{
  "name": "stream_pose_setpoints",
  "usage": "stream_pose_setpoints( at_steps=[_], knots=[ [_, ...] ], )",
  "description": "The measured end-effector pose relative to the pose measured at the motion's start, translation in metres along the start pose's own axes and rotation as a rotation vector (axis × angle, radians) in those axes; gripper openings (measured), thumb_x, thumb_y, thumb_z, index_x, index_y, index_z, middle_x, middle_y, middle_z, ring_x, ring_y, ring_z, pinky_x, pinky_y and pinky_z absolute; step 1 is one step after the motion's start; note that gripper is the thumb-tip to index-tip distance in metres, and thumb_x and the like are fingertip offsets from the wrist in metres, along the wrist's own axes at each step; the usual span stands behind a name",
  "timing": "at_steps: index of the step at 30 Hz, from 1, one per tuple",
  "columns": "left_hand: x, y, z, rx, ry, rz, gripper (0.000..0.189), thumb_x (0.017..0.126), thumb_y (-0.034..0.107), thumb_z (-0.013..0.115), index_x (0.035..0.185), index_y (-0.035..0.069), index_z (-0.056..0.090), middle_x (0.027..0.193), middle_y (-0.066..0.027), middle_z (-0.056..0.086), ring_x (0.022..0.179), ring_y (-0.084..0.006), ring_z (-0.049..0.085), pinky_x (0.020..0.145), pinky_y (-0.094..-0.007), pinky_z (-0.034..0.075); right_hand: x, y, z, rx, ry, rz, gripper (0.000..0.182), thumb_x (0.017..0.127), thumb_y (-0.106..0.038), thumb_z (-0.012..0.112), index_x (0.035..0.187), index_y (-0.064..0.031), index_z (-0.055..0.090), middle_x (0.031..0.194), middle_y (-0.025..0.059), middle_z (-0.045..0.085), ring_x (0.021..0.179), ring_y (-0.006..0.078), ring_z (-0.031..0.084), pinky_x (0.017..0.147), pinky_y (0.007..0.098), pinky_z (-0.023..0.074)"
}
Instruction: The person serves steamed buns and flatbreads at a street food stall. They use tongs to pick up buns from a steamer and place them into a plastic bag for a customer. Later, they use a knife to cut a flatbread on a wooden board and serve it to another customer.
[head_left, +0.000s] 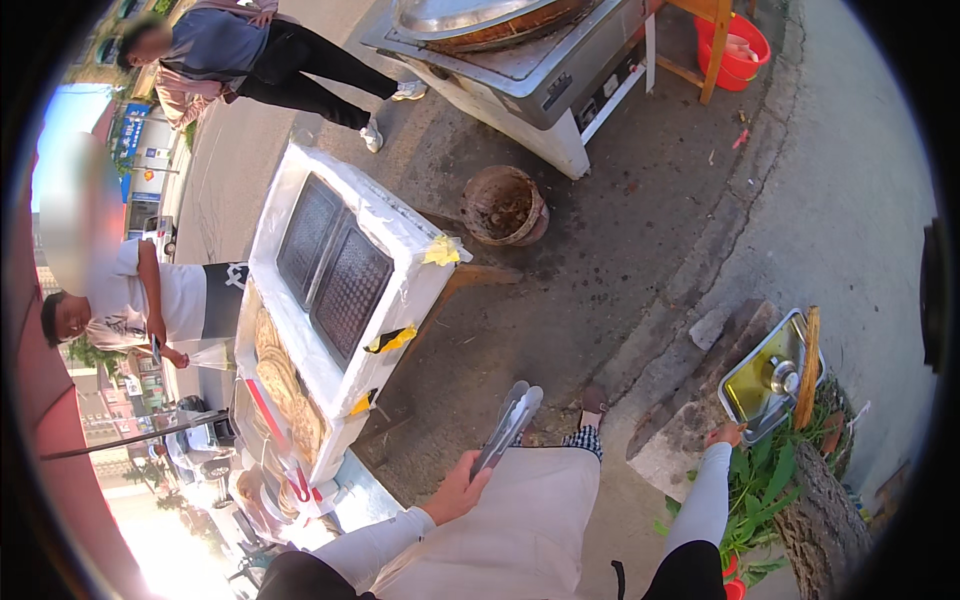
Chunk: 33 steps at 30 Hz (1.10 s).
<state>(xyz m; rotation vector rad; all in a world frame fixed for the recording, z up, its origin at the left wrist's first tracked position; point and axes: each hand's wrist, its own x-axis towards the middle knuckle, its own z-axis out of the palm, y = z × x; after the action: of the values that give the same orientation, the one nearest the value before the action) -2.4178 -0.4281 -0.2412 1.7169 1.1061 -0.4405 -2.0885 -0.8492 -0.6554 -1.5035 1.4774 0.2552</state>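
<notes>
My left hand grips a pair of metal tongs, which point away from me above the pavement. Over on the right, my right hand is at the near corner of a metal tray. Its fingers are curled there; whether they hold the rim or a thin handle cannot be made out. Yellow liquid like oil lies in the tray, with a small lidded metal pot standing in it. A rough wooden stick leans across the tray's far side. A pale apron covers my front.
Flatbreads lie beside a white foam box with black perforated trays. Beyond are a dirty bucket, a griddle stove and a red basin. Two people stand across the stall. A tree trunk rises at right.
</notes>
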Motion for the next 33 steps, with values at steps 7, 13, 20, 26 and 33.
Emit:
stream_pose_setpoints(
  at_steps=[7, 13, 20, 26, 33],
  knots=[
    [-0.014, -0.024, 0.006, -0.151, 0.079, -0.192, 0.036, 0.098, 0.024, 0.055, 0.125, 0.002, 0.046, 0.09, -0.0091, 0.057, 0.079, -0.0156, 0.055, 0.071, -0.0332, 0.046, 0.046, 0.023, 0.027, 0.255, -0.204, 0.073, 0.019, 0.093, -0.025, 0.061, 0.093, -0.007, 0.055, 0.079, 0.006, 0.054, 0.072, 0.0216, 0.054, 0.063, 0.0347, 0.0502],
    [-0.038, -0.02, -0.003, -0.261, 0.236, -0.07, 0.04, 0.097, 0.023, 0.056, 0.128, 0.001, 0.044, 0.089, -0.0081, 0.057, 0.076, -0.0144, 0.053, 0.069, -0.032, 0.045, -0.005, 0.028, -0.006, 0.143, -0.389, -0.09, 0.044, 0.091, -0.02, 0.064, 0.13, -0.0036, 0.052, 0.126, 0.0102, 0.056, 0.103, 0.0214, 0.057, 0.077, 0.0371, 0.0545],
    [-0.083, -0.001, -0.05, -0.514, 0.358, -0.019, 0.051, 0.098, 0.025, 0.053, 0.139, 0.002, 0.035, 0.092, -0.007, 0.057, 0.071, -0.0129, 0.053, 0.064, -0.0323, 0.045, -0.384, 0.041, -0.028, -0.937, -1.423, -0.157, 0.02, 0.092, -0.02, 0.06, 0.106, -0.0078, 0.067, 0.099, 0.0025, 0.07, 0.08, 0.0102, 0.062, 0.066, 0.0255, 0.0494],
    [-0.123, -0.023, -0.09, -0.82, 0.603, 0.217, 0.055, 0.101, 0.028, 0.046, 0.147, 0.004, 0.027, 0.102, -0.0117, 0.058, 0.076, -0.015, 0.057, 0.064, -0.0326, 0.047, -0.672, 0.114, -0.059, -0.935, -2.183, -0.05, 0.047, 0.1, -0.035, 0.05, 0.136, -0.0044, 0.045, 0.128, 0.0106, 0.056, 0.109, 0.0183, 0.056, 0.091, 0.034, 0.0467],
    [-0.175, -0.081, -0.166, -1.091, 0.884, 0.236, 0.057, 0.1, 0.026, 0.048, 0.149, 0.007, 0.024, 0.109, -0.0137, 0.06, 0.088, -0.0187, 0.063, 0.067, -0.0302, 0.055, -0.822, 0.194, -0.019, -1.289, -2.331, -0.532, 0.027, 0.102, -0.028, 0.05, 0.119, -0.0073, 0.049, 0.098, 0.0039, 0.06, 0.084, 0.0145, 0.061, 0.079, 0.0311, 0.0519]
  ],
)
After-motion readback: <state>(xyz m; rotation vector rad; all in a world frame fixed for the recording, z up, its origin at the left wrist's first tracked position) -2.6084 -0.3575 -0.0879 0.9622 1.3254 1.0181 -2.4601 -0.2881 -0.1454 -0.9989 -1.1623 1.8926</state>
